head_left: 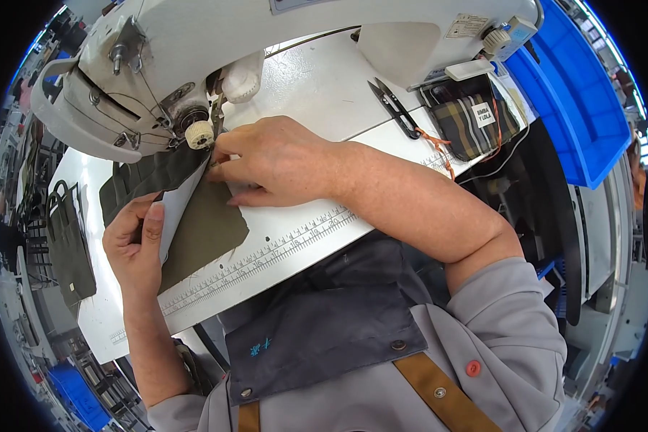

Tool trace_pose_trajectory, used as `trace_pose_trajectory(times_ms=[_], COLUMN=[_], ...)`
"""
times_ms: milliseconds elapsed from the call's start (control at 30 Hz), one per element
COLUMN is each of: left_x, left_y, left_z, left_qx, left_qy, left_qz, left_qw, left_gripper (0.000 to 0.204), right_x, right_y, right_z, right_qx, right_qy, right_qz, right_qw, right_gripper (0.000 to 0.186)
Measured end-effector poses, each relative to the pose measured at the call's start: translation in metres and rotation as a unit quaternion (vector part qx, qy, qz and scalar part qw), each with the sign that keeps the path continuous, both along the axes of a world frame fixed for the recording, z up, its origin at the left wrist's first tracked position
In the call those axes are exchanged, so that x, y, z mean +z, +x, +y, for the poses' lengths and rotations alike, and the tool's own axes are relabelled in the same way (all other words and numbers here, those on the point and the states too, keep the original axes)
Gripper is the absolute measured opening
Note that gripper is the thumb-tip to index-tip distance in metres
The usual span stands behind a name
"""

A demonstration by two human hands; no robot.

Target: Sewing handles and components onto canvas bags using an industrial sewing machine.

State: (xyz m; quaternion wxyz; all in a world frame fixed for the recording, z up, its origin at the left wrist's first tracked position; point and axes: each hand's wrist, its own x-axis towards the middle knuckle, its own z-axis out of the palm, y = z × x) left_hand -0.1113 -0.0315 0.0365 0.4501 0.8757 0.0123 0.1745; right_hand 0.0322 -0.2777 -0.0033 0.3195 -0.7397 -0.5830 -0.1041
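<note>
Dark olive fabric (205,227) lies on the white table under the head of a sewing machine (140,93). An upper layer of it is folded back, showing a pale underside. My left hand (137,241) pinches the edge of this folded layer between thumb and fingers, left of the needle area. My right hand (273,162) is beside the needle area, its fingertips closed on the fabric near the presser foot. The needle and the foot are mostly hidden behind the machine head and my fingers.
Thread snips (396,108) with an orange cord lie right of my right hand, beside a plaid pouch (475,119). A printed ruler (266,245) runs along the table's front. A dark olive piece with straps (70,252) hangs over the left edge. Blue bins (569,93) stand at the right.
</note>
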Motion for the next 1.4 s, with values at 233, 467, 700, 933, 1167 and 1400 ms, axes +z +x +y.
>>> trace_pose_trajectory(times_ms=[233, 467, 700, 933, 1167, 1400], left_x=[0.015, -0.022, -0.029, -0.026, -0.027, -0.014], left_y=[0.018, 0.020, 0.021, 0.028, 0.027, 0.026], left_z=[0.003, 0.018, 0.023, 0.011, -0.004, -0.024], left_qx=[-0.128, -0.108, -0.092, -0.159, -0.206, -0.201], left_qy=[0.039, -0.216, -0.294, -0.144, 0.211, 0.276], left_qz=[-0.020, -0.017, 0.007, 0.039, 0.016, 0.001], left_qw=[0.991, 0.970, 0.951, 0.976, 0.955, 0.940], left_gripper=[0.014, 0.022, 0.028, 0.074, 0.089, 0.103], right_x=[0.003, 0.009, 0.011, 0.015, 0.016, 0.006], right_y=[-0.001, -0.008, -0.009, -0.012, -0.016, -0.007], right_z=[0.007, 0.007, 0.007, 0.009, 0.003, 0.001], right_qx=[0.056, 0.029, 0.015, -0.024, -0.044, -0.044], right_qy=[-0.004, -0.025, -0.045, -0.081, -0.108, -0.066], right_qz=[-0.051, -0.064, -0.064, -0.092, -0.113, -0.056], right_qw=[0.997, 0.997, 0.997, 0.992, 0.987, 0.995], right_gripper=[0.031, 0.034, 0.036, 0.039, 0.037, 0.036])
